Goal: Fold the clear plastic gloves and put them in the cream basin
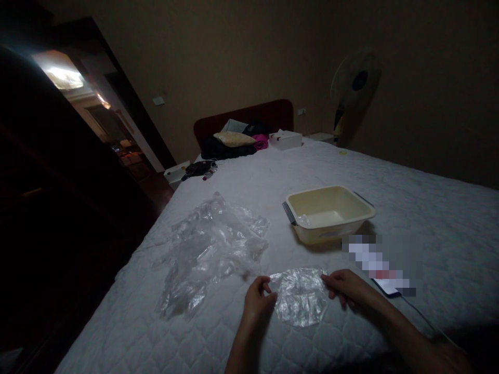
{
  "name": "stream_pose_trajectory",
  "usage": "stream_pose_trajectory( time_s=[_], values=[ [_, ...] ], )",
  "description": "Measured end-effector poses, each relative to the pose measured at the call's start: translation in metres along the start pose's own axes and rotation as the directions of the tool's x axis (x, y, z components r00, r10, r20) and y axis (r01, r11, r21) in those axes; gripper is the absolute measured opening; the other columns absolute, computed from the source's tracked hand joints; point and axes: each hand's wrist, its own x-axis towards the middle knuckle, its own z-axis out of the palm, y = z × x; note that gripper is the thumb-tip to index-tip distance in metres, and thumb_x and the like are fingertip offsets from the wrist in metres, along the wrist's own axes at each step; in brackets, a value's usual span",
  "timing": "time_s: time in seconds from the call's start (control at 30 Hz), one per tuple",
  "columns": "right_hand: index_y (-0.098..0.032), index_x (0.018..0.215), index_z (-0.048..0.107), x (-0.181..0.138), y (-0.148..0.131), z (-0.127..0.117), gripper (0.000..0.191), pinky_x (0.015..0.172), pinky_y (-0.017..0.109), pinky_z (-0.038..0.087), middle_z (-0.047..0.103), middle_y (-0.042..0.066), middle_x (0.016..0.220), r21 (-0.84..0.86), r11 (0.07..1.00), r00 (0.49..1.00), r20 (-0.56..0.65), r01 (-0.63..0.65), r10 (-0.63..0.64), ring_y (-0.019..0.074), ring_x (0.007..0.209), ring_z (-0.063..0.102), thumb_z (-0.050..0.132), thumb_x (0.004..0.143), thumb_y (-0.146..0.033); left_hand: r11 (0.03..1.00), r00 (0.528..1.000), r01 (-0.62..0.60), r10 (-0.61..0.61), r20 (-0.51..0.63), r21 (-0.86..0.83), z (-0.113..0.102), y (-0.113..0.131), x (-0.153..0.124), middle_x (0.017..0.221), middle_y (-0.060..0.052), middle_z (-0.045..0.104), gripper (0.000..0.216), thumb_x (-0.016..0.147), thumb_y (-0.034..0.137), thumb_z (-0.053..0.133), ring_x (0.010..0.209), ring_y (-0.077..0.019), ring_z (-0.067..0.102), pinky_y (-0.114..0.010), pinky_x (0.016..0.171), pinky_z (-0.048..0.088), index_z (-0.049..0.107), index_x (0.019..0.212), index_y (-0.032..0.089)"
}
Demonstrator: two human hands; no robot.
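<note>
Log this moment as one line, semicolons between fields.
left hand: at left edge of clear plastic film; right hand: pinching its right edge; beside: crumpled clear plastic heap; beyond: cream basin, grey handles; under: white quilted bedcover

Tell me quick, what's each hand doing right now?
Left hand: fingers curled, holding the left edge of the clear plastic piece.
Right hand: closed, pinching its upper right edge.

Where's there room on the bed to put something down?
Two bare patches: behind the cream basin, toward the white box, and right of the basin, across the bed. It's crowded left of the basin, with crumpled clear plastic, and in front, where the left hand and right hand hold a plastic sheet near the corded device.
</note>
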Motion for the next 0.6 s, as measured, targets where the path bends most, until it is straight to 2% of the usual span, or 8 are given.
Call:
stream_pose_trajectory(
  time_s=[0.1, 0.2, 0.37, 0.6],
  values=[
    [-0.016, 0.063, 0.054, 0.004, 0.0, 0.005, 0.042, 0.028, 0.017, 0.019, 0.056, 0.0, 0.046, 0.017, 1.0, 0.999, -0.027, 0.019, -0.018, 0.0047, 0.028, 0.037, 0.053, 0.071, -0.057, 1.0, 1.0, 0.005, -0.005, -0.011, -0.004, 0.001, -0.001, 0.0, 0.063, 0.005, 0.047, 0.031, 0.053, 0.008, 0.058, 0.048, -0.0057, 0.039, -0.016, 0.043, 0.028, 0.058, 0.083, 0.014],
    [-0.017, 0.065, 0.052, 0.004, -0.006, 0.01, 0.037, 0.029, 0.017, 0.016, 0.047, -0.006, 0.038, 0.037, 0.998, 0.997, -0.053, 0.056, -0.054, 0.0041, 0.026, 0.032, 0.057, 0.068, -0.054, 1.0, 1.0, 0.002, -0.003, -0.018, -0.013, 0.001, -0.003, 0.001, 0.063, 0.005, 0.049, 0.032, 0.051, 0.007, 0.058, 0.048, -0.0055, 0.039, -0.016, 0.043, 0.026, 0.057, 0.082, 0.014],
    [-0.018, 0.066, 0.049, -0.001, -0.016, 0.017, 0.033, 0.031, 0.017, 0.019, 0.044, -0.009, 0.043, 0.165, 0.975, 0.987, -0.081, 0.152, -0.14, 0.0045, 0.031, 0.036, 0.064, 0.057, -0.046, 0.998, 1.0, 0.016, -0.017, -0.024, -0.063, 0.001, -0.002, 0.001, 0.065, 0.005, 0.051, 0.034, 0.05, 0.008, 0.059, 0.047, -0.0046, 0.037, -0.016, 0.042, 0.025, 0.056, 0.083, 0.014],
    [-0.018, 0.065, 0.051, 0.003, -0.008, 0.016, 0.03, 0.035, 0.017, 0.024, 0.043, -0.009, 0.047, 0.214, 0.961, 0.984, -0.041, 0.178, -0.173, 0.0046, 0.036, 0.036, 0.064, 0.058, -0.045, 0.99, 0.997, 0.071, -0.074, -0.022, -0.12, 0.003, 0.014, -0.005, 0.059, 0.004, 0.049, 0.029, 0.051, 0.018, 0.065, 0.046, -0.0059, 0.04, -0.017, 0.044, 0.029, 0.058, 0.079, 0.014]
  ],
)
